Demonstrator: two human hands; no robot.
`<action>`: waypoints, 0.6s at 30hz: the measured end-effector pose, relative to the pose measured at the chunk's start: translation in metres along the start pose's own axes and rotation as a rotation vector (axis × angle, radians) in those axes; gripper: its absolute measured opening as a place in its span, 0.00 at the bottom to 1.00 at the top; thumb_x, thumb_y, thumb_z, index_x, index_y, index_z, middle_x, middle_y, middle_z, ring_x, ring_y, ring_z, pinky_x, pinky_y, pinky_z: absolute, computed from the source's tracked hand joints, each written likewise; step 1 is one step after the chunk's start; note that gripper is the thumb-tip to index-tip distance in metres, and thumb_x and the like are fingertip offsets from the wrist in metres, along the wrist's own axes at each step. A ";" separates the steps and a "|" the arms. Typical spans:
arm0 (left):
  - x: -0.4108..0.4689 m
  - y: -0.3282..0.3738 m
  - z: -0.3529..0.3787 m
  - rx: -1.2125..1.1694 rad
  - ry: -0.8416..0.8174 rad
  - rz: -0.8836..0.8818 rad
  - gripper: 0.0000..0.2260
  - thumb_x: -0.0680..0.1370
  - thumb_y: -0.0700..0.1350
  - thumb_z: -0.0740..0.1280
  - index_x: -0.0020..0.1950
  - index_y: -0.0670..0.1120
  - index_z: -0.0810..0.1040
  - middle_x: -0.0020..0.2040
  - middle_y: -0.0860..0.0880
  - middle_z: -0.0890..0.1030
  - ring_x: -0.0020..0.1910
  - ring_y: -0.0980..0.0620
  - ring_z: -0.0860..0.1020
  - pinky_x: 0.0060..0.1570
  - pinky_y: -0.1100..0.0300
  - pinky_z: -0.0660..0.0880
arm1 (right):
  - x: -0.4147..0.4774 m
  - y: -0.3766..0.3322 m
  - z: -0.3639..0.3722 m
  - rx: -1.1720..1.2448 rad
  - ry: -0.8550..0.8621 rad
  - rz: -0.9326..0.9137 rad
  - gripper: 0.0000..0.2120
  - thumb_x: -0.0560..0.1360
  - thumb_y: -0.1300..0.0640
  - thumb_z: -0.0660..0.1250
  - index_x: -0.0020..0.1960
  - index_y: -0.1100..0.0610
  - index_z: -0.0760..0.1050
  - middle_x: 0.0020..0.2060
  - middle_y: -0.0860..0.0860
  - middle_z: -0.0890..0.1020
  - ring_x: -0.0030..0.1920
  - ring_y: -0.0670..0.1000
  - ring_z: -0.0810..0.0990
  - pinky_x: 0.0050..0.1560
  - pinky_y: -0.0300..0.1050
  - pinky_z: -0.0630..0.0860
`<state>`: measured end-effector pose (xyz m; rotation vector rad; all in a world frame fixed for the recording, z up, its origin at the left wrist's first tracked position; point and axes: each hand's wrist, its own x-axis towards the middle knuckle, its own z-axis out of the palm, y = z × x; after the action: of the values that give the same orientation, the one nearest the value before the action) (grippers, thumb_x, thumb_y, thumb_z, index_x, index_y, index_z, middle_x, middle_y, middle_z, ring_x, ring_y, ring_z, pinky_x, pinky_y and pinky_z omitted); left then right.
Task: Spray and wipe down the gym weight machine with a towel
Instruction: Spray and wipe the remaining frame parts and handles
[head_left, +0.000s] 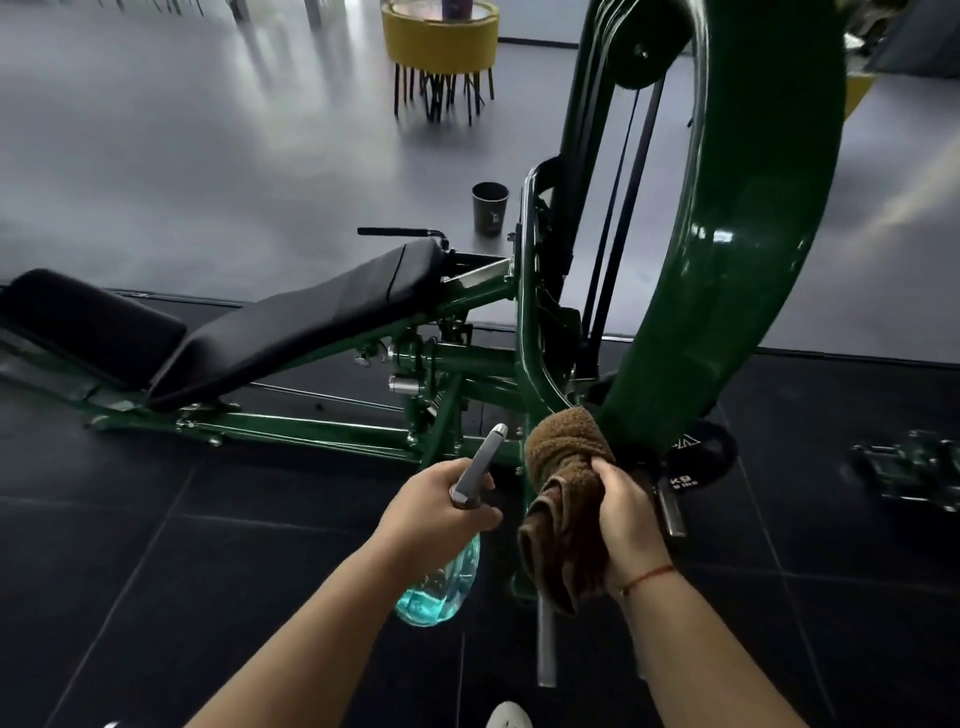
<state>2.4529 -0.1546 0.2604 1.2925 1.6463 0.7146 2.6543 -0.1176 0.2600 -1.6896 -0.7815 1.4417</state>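
**Towel at the foot of the frame, bottle beside it**

Both forearms reach forward and down. The right hand (626, 514) curls its fingers round a bunched brown towel (563, 467), whose top touches the lower end of the weight machine's curved green frame (727, 260). Just beside it, the left hand (441, 501) wraps its fingers round the neck of a spray bottle (441, 582) of blue liquid.

Head view (close) looking downward
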 end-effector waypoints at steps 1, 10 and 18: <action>0.003 0.001 -0.001 0.017 0.010 0.001 0.09 0.66 0.51 0.76 0.44 0.59 0.80 0.36 0.60 0.80 0.36 0.54 0.78 0.43 0.54 0.77 | 0.002 -0.003 0.003 0.000 -0.007 0.013 0.13 0.79 0.49 0.63 0.51 0.56 0.83 0.51 0.54 0.86 0.55 0.56 0.83 0.66 0.57 0.75; 0.054 0.009 -0.004 -0.056 -0.006 -0.051 0.07 0.68 0.42 0.74 0.42 0.54 0.82 0.30 0.53 0.78 0.29 0.51 0.72 0.35 0.53 0.71 | 0.000 -0.025 0.025 -0.131 0.071 -0.188 0.11 0.83 0.51 0.61 0.58 0.54 0.78 0.52 0.53 0.82 0.53 0.54 0.81 0.62 0.58 0.76; 0.130 -0.002 -0.014 0.015 -0.152 -0.048 0.09 0.66 0.48 0.72 0.41 0.43 0.82 0.25 0.53 0.73 0.28 0.50 0.70 0.34 0.54 0.67 | 0.009 -0.040 0.061 -0.080 0.267 -0.250 0.18 0.72 0.41 0.61 0.56 0.48 0.77 0.55 0.52 0.81 0.57 0.53 0.80 0.64 0.59 0.75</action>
<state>2.4324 -0.0302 0.2265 1.2814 1.5568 0.5629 2.5973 -0.0795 0.2851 -1.7304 -0.8734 1.0038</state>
